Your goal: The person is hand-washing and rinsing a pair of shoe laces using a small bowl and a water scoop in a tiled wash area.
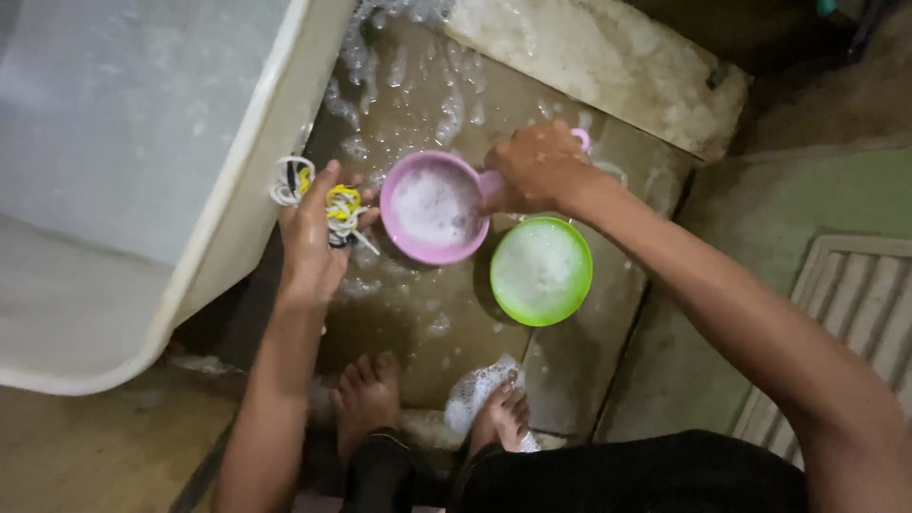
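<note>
My right hand grips the handle of a pink plastic scoop that holds sudsy water, tipped slightly over the wet floor. My left hand holds a bundle of yellow, white and dark cords just left of the scoop, with a white loop hanging by the tub's rim. Right below the scoop, a green bowl with foamy water sits on the floor.
A large white tub fills the left side. A soapy stone slab lies at the top. My bare feet stand on the wet floor with foam beside them. A grooved mat lies at the right.
</note>
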